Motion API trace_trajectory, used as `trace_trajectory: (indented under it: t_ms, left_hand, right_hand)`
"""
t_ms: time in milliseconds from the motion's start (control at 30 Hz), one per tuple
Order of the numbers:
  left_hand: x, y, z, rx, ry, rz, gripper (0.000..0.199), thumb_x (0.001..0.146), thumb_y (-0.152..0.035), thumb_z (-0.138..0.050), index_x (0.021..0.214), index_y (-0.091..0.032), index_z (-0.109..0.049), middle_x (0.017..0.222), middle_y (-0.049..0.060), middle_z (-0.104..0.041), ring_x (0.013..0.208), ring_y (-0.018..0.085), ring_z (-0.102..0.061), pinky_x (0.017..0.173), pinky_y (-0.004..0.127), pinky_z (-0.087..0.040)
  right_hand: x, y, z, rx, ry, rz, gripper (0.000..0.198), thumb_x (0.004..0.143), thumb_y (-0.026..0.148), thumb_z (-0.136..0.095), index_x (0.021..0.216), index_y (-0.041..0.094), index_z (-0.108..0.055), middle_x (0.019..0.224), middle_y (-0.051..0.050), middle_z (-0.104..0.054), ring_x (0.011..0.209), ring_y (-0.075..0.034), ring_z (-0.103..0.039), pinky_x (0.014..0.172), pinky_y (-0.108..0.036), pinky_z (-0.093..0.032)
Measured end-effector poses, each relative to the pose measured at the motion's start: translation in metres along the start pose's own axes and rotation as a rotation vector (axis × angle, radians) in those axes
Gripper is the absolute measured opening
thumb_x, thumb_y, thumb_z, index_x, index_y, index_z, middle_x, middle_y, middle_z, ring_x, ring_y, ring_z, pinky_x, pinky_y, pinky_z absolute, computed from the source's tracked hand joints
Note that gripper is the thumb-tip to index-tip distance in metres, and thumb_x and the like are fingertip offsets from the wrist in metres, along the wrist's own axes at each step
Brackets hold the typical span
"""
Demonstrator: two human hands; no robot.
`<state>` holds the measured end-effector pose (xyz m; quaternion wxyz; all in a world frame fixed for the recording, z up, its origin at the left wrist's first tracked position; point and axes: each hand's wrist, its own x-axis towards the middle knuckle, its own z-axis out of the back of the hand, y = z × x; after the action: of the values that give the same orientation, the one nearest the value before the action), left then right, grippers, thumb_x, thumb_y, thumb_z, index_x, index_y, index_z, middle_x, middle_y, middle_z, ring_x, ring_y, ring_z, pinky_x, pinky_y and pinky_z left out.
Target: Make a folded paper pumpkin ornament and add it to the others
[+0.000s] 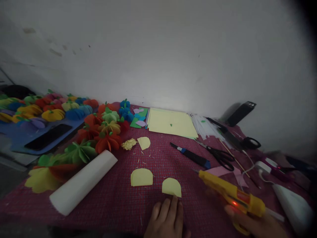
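Note:
My left hand (pixel 166 218) lies flat on the cloth with its fingers stretched out. Its fingertips touch the lower edge of a pale yellow, round-topped paper piece (pixel 171 186). To the left of that piece is a small stack of similar yellow paper pieces (pixel 142 177). In my right hand (pixel 252 221) is a yellow hot glue gun (pixel 230 191), its nozzle pointing left and a small red light glowing on its side. A clear glue stick (pixel 274 214) sticks out of its back. Farther up, another cut yellow paper (pixel 144 143) rests beside a heap of paper scraps (pixel 129 144).
A blue utility knife (pixel 190 157) and black scissors (pixel 220 155) lie right of centre. Yellow sheets (pixel 172 122) are stacked by the wall. At left are a white paper roll (pixel 84 181), several paper pumpkins (pixel 107 142) and a phone (pixel 48 136). A white cable (pixel 250 163) runs at right.

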<state>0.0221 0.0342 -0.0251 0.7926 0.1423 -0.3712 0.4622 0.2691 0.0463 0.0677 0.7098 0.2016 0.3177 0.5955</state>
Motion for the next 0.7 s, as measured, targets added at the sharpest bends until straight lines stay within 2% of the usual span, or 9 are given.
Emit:
trace_trajectory:
  t_ms: [67,167,233,367,467,700]
  left_hand:
    - [0.001,0.002,-0.001,0.007,-0.035,-0.042,0.041,0.088,-0.049,-0.038,0.1,-0.02,-0.065,0.104,0.001,-0.069,0.092,0.017,-0.058,0.079,0.034,-0.036]
    - [0.001,0.003,-0.004,0.02,-0.067,-0.082,0.046,0.088,-0.052,-0.035,0.098,-0.02,-0.066,0.102,0.002,-0.07,0.097,0.017,-0.057,0.082,0.032,-0.037]
    - [0.001,0.003,-0.006,0.032,-0.076,-0.089,0.046,0.089,-0.052,-0.035,0.097,-0.019,-0.066,0.101,0.003,-0.07,0.099,0.018,-0.057,0.085,0.031,-0.037]
    - [0.001,0.002,-0.006,0.04,-0.061,-0.086,0.043,0.091,-0.047,-0.034,0.096,-0.018,-0.065,0.098,0.004,-0.07,0.099,0.018,-0.057,0.09,0.03,-0.035]
    - [0.002,0.001,-0.004,0.023,-0.038,-0.08,0.048,0.089,-0.053,-0.034,0.097,-0.018,-0.065,0.099,0.004,-0.07,0.099,0.018,-0.057,0.088,0.03,-0.035]
    - [0.005,0.0,0.004,-0.014,0.08,-0.062,0.047,0.085,-0.054,-0.04,0.105,-0.018,-0.062,0.107,0.004,-0.068,0.103,0.02,-0.054,0.087,0.033,-0.034]
  right_hand:
    - [0.006,0.02,0.001,0.109,0.114,-0.071,0.042,0.069,0.059,-0.059,0.088,0.023,-0.071,0.075,-0.005,-0.071,0.07,-0.023,-0.065,0.062,-0.028,-0.054]
    - [0.017,0.044,-0.002,0.185,0.392,-0.038,0.047,0.073,0.06,-0.057,0.092,0.019,-0.07,0.074,-0.006,-0.068,0.065,-0.018,-0.062,0.058,-0.024,-0.05]
    - [0.024,0.054,-0.006,0.155,0.497,-0.023,0.049,0.075,0.06,-0.055,0.094,0.018,-0.069,0.08,-0.007,-0.068,0.069,-0.017,-0.061,0.06,-0.024,-0.049]
    - [0.034,0.063,-0.014,0.088,0.577,-0.025,0.052,0.075,0.063,-0.052,0.095,0.017,-0.067,0.08,-0.005,-0.065,0.068,-0.014,-0.059,0.059,-0.022,-0.048]
    - [0.035,0.066,-0.017,0.067,0.608,-0.038,0.05,0.076,0.063,-0.052,0.088,0.017,-0.066,0.077,-0.004,-0.063,0.064,-0.012,-0.058,0.058,-0.02,-0.047]
    - [0.037,0.071,-0.022,-0.009,0.646,0.007,0.03,0.081,0.047,-0.055,0.088,0.019,-0.063,0.075,0.0,-0.061,0.061,-0.01,-0.056,0.054,-0.018,-0.049]
